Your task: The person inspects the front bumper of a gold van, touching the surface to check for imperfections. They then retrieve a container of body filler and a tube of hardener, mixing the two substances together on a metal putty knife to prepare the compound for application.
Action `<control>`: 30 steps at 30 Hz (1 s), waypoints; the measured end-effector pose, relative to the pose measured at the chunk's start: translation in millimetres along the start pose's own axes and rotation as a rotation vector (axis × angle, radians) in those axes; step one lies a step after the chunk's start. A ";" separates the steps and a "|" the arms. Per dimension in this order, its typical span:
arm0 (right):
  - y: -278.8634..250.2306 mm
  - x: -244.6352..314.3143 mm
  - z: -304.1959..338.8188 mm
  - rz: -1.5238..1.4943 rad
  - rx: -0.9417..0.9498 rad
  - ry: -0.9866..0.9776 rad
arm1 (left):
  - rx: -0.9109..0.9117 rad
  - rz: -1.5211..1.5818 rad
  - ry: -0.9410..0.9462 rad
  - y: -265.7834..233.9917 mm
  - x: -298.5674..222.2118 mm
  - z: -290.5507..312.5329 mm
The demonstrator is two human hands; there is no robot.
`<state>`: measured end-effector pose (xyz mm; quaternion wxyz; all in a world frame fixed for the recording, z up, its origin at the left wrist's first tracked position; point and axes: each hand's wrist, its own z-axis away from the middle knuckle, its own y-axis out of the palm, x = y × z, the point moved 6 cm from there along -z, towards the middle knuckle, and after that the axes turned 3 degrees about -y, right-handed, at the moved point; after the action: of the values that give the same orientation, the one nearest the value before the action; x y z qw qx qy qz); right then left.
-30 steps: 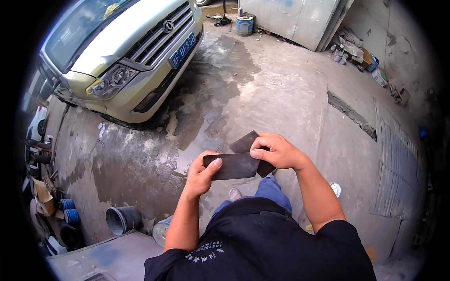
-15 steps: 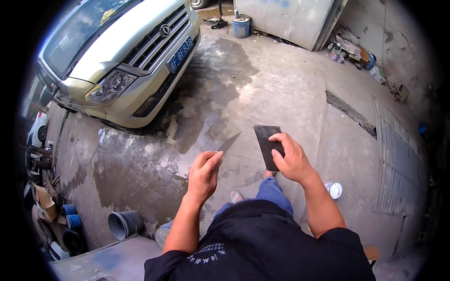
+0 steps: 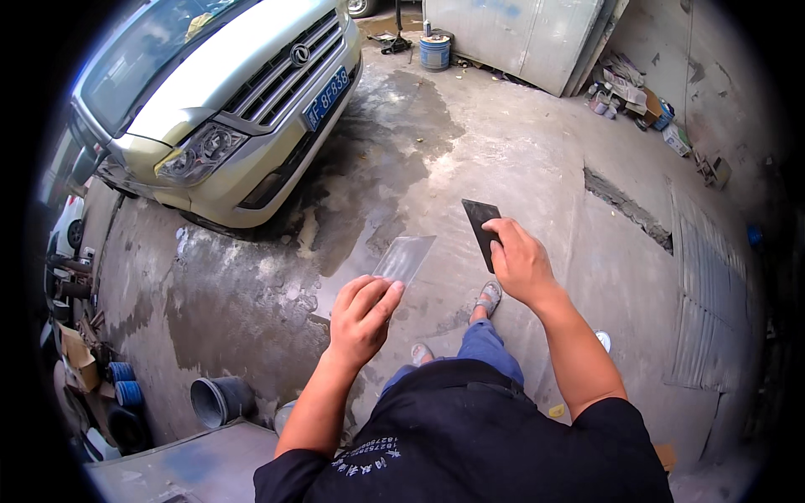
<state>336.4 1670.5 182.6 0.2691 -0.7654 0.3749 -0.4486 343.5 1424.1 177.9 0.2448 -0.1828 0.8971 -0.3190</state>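
Left hand (image 3: pixel 362 317) pinches a pale rectangular plate (image 3: pixel 406 256) at its 1 o'clock; right hand (image 3: pixel 521 258) grips a dark rectangular plate (image 3: pixel 478 222), 11 o'clock. Plates apart. Risk (judged): loose pinch, smooth face, plate slips. Dark bucket (image 3: pixel 238 396), frame 8 o'clock: open, contents unclear. Blue pail (image 3: pixel 434 56), 12 o'clock: contents hidden.

Off the front of a parked van (image 3: pixel 239 109), a passable gap divides a pale plate (image 3: pixel 407 257) from a dark plate (image 3: pixel 480 230). The van itself blocks passage, as does a dark bucket (image 3: pixel 237 394) on its near side.
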 end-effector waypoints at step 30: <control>54.6 -1.3 34.0 -0.465 0.364 0.287 | -0.092 1.174 -1.200 29.3 76.3 69.6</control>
<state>348.1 1642.7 125.7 0.2363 -0.6989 0.1378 -0.6609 315.1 1374.9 86.8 0.7989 0.1652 0.5763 0.0485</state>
